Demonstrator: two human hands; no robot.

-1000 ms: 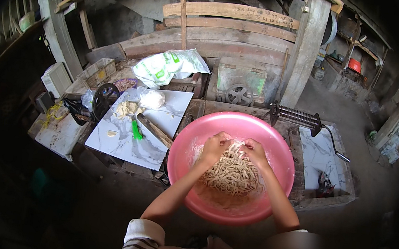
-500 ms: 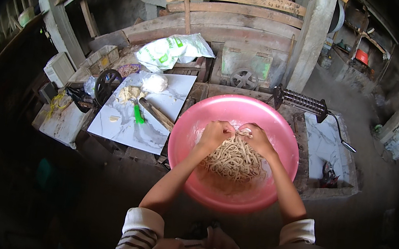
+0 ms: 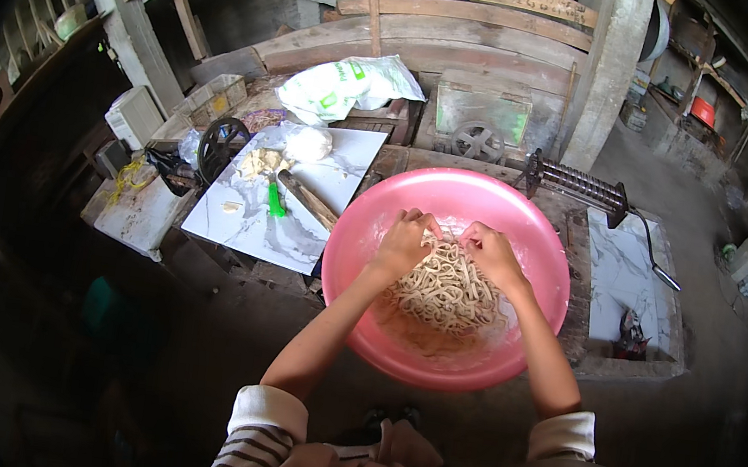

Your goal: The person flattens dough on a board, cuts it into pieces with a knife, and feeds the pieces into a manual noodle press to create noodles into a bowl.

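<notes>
A wide pink plastic basin (image 3: 352, 296) holds a pile of pale, flour-dusted noodle strands (image 3: 441, 293). Both hands are inside it at the upper part of the pile. My left hand (image 3: 406, 242) has its fingers curled and pinched among the top strands. Opposite it, my right hand (image 3: 492, 257) is also curled, thumb and fingers pinched at the strands; the fingertips are small and partly hidden. Behind the basin on the right stands a black roller cutter (image 3: 576, 188) with a crank handle (image 3: 663, 276).
A marbled board (image 3: 226, 225) at left carries dough pieces (image 3: 261, 164), a white bag (image 3: 308, 143), a green-handled tool (image 3: 276, 198) and a wooden stick (image 3: 312, 203). Behind are a large sack (image 3: 345, 90) and handwheels (image 3: 479, 142). Another marbled board (image 3: 611, 281) lies right; a pillar (image 3: 600, 103) stands behind.
My hands have moved slightly apart from where they met over lifted strands half a second ago. The whole scene has shifted upward in the view since one second ago.
</notes>
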